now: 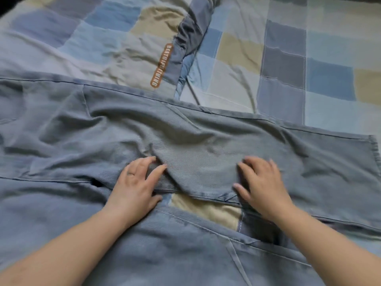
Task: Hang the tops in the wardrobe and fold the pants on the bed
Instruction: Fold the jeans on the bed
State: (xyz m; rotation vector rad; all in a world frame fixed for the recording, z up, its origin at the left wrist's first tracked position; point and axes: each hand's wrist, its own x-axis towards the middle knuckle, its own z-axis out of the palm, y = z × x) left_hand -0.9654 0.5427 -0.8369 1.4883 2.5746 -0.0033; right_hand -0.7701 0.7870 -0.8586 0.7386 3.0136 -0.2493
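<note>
A pair of grey-blue denim pants (206, 129) lies spread across the bed, one leg running from the left edge to a hem at the right, the other leg nearer me at the bottom. My left hand (137, 183) rests flat on a crease in the upper leg, fingers spread, a ring on one finger. My right hand (260, 182) presses flat on the same leg a little to the right, by its lower edge. Neither hand grips the cloth. A patch of bedsheet shows between the two legs.
The bed is covered by a checked sheet (309, 58) in blue, grey and beige. A matching folded quilt (103, 42) with a brown label (160, 66) lies at the back left, just beyond the pants.
</note>
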